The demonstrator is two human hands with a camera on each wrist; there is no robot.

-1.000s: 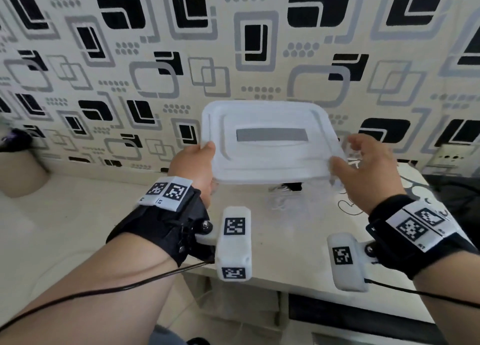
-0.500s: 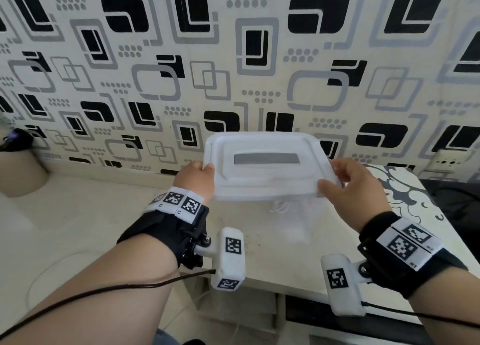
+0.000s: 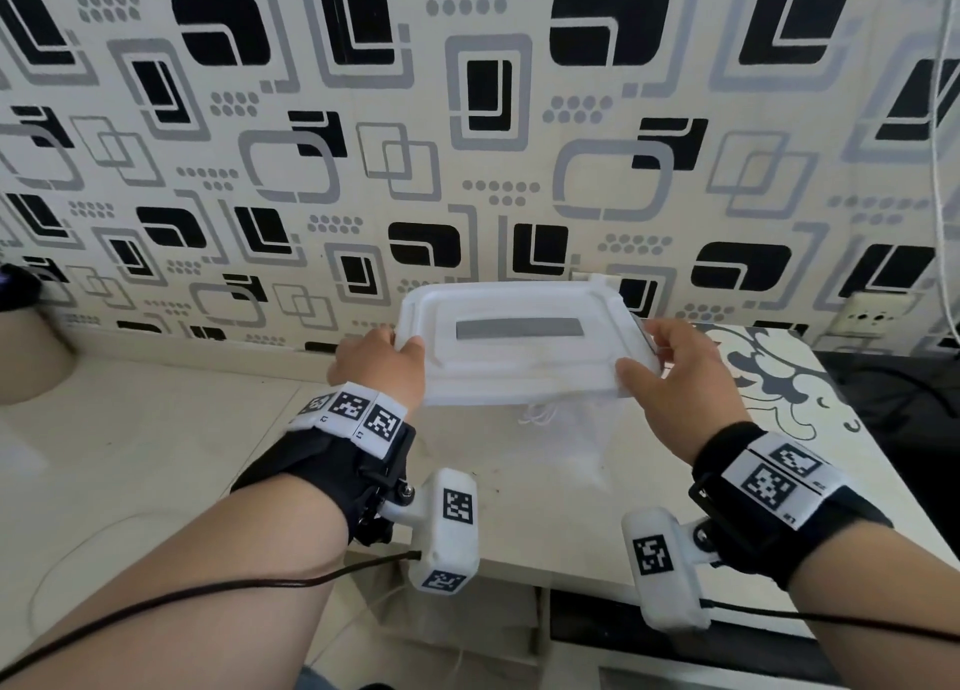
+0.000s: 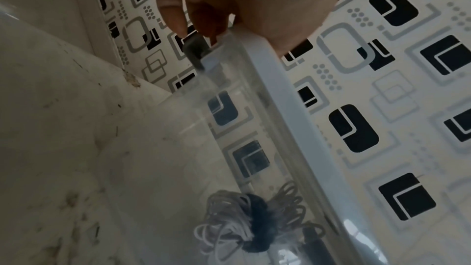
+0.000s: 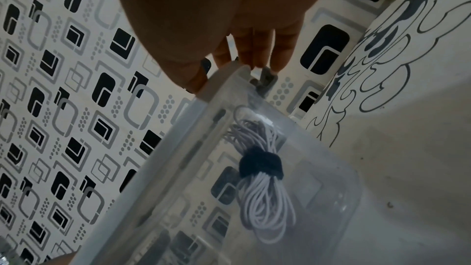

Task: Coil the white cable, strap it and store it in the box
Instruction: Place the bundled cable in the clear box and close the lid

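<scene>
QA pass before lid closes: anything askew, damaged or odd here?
Nothing stands out. The white cable lies coiled inside the clear box, black strap around its middle. Left hand and right hand hold the lid by its ends over the box, near level.

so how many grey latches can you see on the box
2. One grey latch at the box's left end, under the left hand's fingers; one grey latch at its right end, by the right hand. The lid may hide more.
</scene>
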